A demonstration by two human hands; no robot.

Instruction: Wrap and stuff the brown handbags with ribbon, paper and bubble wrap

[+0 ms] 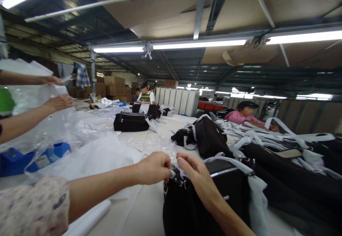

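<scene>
Black handbag (235, 186) sits on white surface (148, 211). Left hand (156, 166) pinches white wrapping (172, 174) at its end; right hand (196, 177) loosely open over it. Wrapped bags (288, 172) crowd right, plastic sheeting (107, 154) left; tube lights (200, 45) overhead.

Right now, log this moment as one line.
left hand: pinching white wrapping near metal rings | right hand: over black zippered handbag, grip unclear | beyond: another black bag

Overhead tube lights (199, 45) glare white; wide-angle distortion bends the edges.
</scene>
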